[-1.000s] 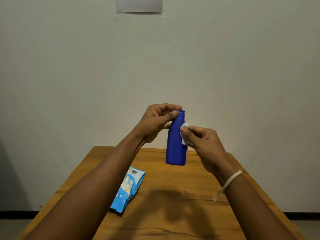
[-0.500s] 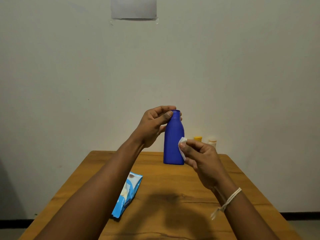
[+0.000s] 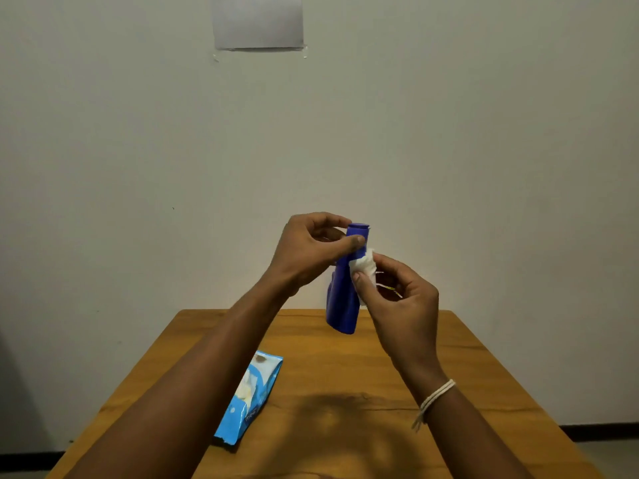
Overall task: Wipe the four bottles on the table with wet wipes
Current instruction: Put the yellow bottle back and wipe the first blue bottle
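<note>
We hold the bottle (image 3: 340, 305) off the surface (image 3: 449, 357): left hand (image 3: 307, 250) pinches its neck, right hand (image 3: 397, 299) presses wipe (image 3: 363, 267) there. Wiping underway; other bottles unseen.

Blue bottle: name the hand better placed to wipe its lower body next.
Right. The right hand already pinches the wet wipe against the blue bottle just below its neck; the left hand has its grip on the neck, holding it up.

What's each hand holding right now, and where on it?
Left hand grips the blue bottle by its neck; right hand pinches a wet wipe against it.
</note>
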{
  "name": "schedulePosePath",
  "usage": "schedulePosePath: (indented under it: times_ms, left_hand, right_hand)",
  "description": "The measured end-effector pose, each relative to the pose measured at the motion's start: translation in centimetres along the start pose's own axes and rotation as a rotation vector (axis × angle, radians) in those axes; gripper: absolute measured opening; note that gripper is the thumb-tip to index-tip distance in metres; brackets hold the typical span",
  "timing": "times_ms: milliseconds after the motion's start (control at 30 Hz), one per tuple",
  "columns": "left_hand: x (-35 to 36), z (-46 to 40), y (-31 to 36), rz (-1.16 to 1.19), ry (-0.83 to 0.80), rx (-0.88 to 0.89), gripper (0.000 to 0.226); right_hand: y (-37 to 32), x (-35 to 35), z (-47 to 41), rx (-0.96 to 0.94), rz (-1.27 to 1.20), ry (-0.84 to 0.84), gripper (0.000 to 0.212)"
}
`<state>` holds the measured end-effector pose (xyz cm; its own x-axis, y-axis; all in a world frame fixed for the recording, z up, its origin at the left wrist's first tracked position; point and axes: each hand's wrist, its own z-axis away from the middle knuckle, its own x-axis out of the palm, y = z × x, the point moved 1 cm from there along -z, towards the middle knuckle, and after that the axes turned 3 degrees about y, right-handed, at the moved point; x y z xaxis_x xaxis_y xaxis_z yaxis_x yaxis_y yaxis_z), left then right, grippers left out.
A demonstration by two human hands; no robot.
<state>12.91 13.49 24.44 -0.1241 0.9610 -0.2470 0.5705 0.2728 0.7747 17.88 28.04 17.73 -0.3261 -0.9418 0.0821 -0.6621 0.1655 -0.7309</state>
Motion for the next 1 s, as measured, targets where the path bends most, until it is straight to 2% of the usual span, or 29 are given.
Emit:
schedulePosePath:
  times_ms: [100,167,333,467,567,833,900,1000]
  left_hand:
    - [-0.5,0.0,0.3,0.046,-0.067,-0.041,0.030]
    - [-0.9,0.1,0.3,0.147,-0.083,-0.075,0.028]
    - [-2.0,0.3,-0.7,0.368,-0.104,-0.164,0.029]
    - [-1.4,1.1,-1.2,0.407,-0.251,-0.173,0.034]
    - [-1.2,1.4,-1.2,0.440,-0.312,-0.125,0.037]
    - [-1.5,2.1,-2.6,0.427,-0.158,-0.150,0.036]
    - [-1.7,2.1,-2.7,0.407,-0.177,-0.144,0.036]
    - [-1.6,1.8,-2.1,0.314,-0.269,-0.100,0.038]
  right_hand:
    - [0.1,0.4,0.2,-0.321,0.254,-0.020,0.046]
    - [0.4,0.5,0.7,-0.439,0.329,-0.086,0.044]
    - [2.3,0.1,3.0,-0.439,0.325,-0.187,0.037]
    - [0.3,1.0,-0.1,-0.361,0.242,-0.014,0.035]
    - [-1.9,1.5,-3.0,-0.218,0.136,0.091,0.030]
    - [-0.3,0.2,0.2,0.144,-0.011,-0.041,0.021]
    - [-0.2,0.2,0.2,0.191,-0.032,-0.061,0.019]
    - [-0.7,0.5,-1.7,0.175,-0.021,0.005,0.029]
